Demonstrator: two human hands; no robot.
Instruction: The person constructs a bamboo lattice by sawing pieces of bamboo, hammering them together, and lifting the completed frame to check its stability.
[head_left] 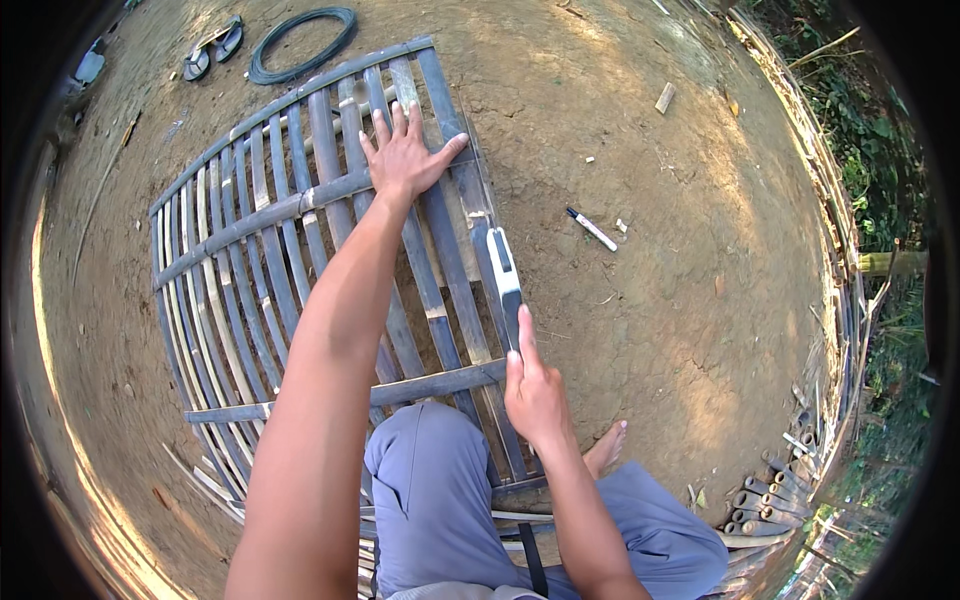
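A slatted bamboo panel (345,188) lies on the ground, its long slats joined by crosspieces. My left hand (408,160) is spread flat over the slats near the panel's far right corner, holding nothing. Along the panel's right edge, my right hand (538,395) is closed round the near end of a slim white-and-dark tool (502,262). The tool has a slot near its far end and points away from me; its exact kind cannot be made out. My bent left knee (435,450) is over the near crosspiece.
A marker pen (592,229) and a small wood piece (665,97) lie on bare earth to the right. A coil of dark wire (267,77) and a pair of sandals (197,66) lie at the far left. Cut bamboo tubes (775,515) are stacked at the near right.
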